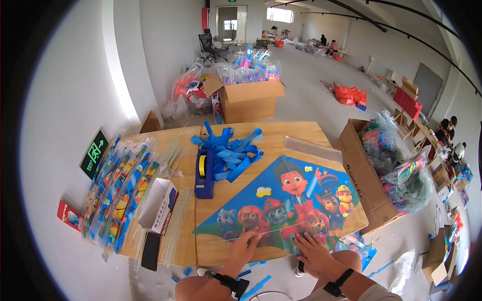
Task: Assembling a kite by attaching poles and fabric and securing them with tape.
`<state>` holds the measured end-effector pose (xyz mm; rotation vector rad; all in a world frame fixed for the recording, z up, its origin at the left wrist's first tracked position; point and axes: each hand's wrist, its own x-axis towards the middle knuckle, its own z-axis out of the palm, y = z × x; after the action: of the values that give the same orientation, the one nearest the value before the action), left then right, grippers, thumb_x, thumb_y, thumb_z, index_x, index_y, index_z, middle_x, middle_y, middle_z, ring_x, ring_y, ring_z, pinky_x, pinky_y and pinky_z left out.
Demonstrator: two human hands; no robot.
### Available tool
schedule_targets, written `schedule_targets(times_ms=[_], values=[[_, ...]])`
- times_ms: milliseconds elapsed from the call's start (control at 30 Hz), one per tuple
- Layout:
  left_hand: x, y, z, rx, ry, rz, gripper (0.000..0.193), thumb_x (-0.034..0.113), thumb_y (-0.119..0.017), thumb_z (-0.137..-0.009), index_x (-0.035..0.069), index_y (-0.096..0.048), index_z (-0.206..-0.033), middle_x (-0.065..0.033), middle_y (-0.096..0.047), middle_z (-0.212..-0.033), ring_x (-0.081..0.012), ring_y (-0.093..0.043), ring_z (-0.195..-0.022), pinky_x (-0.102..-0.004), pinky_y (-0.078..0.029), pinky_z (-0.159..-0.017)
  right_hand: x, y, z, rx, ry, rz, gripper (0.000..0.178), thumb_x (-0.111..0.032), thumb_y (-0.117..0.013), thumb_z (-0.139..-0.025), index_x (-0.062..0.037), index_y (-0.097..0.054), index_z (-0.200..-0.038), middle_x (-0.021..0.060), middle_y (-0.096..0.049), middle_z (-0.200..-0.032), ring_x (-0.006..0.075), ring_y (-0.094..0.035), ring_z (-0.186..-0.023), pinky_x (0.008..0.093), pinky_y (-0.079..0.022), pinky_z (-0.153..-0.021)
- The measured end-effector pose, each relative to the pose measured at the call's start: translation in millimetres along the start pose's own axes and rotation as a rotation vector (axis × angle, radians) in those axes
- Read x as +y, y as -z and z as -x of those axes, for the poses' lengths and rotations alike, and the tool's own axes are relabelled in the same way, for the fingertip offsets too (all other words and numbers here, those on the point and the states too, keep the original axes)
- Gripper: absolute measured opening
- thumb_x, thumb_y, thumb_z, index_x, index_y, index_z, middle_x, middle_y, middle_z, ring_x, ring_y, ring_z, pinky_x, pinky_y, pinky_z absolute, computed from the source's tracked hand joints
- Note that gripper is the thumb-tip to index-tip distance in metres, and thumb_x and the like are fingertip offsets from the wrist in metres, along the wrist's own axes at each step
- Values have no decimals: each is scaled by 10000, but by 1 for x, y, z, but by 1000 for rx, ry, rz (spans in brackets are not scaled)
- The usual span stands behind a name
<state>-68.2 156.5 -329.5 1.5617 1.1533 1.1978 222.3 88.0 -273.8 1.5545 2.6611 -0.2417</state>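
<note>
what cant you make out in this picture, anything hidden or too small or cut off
All in the head view:
- Underside of the printed sheet: faces down.
- Palms of the left hand and right hand: hidden by the hands' own backs.
- Bottom of the cardboard box: hidden by its walls.
- Distant worker's fingers: too small.

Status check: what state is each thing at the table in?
Printed sheet: unfolded, spread out
Left hand: resting on the sheet
Right hand: on the sheet, fingers spread
Tape dispenser: loaded, yellow roll
Blue strips: loose, tangled heap
White box: open
Black phone: lying, face dark
Rear carton: flaps open, filled
Right carton: open, filled above its rim
</note>
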Motion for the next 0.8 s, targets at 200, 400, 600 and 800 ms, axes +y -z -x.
schedule_targets(times_ms=[200, 400, 600, 800], values=[[-4, -3, 6, -57, -48, -172, 153, 169, -623, -988, 84, -722, -1067, -122, -723, -1009, -237, -673, -895, -491, -275, -1202, 5, -3, 2, -38, 6, 6, 682, -372, -508, -1017, -83, -263, -1583, 72, -245, -1656, 343, -226, -1516, 494, -230, -1212], [12, -2, 7, 8, -7, -108, 156, 159, -638, -987, 68, -712, -1091, -66, -713, -913, -168, -635, -797, -433, -383, -1137, 16, 0, -1, -11, 77, -10, 701, -377, -576, -971, -95, -320, -1560, 95, -293, -1631, 364, -294, -1481, 503, -277, -1187], [26, -17, 15, 37, 148, 581, 191, 150, -598, -1031, 21, -681, -1145, -32, -705, -1058, -96, -633, -952, -277, -521, -871, -19, 26, -26, 173, -145, -647, 497, -181, -699, -920, -59, -539, -1375, 124, -618, -1300, 296, -634, -1153, 427, -509, -970], [31, -35, 12, 29, 323, 862, 169, 136, -564, -1047, 16, -645, -1133, -65, -693, -1054, -114, -648, -984, -271, -533, -868, -61, 28, -94, 210, -359, -1374, 235, -138, -662, -976, 3, -628, -1162, 88, -708, -1039, 160, -708, -903, 308, -570, -779]])
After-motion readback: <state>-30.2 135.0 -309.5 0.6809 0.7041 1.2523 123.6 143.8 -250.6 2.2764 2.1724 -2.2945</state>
